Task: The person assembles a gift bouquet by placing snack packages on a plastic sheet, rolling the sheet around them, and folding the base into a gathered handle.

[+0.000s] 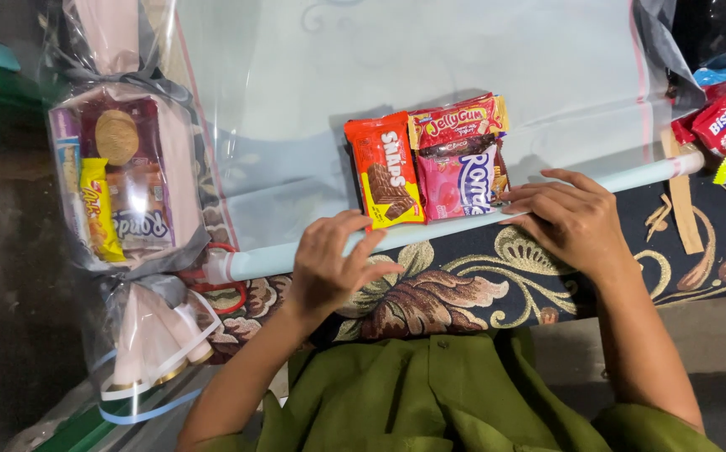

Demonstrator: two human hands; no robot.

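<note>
Head view: both hands press flat on the pale blue rolled tube of clear wrapping film point(463, 224), the left hand point(329, 268) and right hand point(568, 218) grasping nothing. The stack of red and pink snack packets point(426, 163) lies just beyond the tube on the spread film. Judged step: rolling the tube over the packets. Open film lies beyond; a finished clear-wrapped parcel point(124, 180) sits left.

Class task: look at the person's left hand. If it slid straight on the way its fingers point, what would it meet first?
The left hand points up and right across the pale roll. It would probably meet the red chocolate wafer pack first, lying just beyond its fingertips.
</note>
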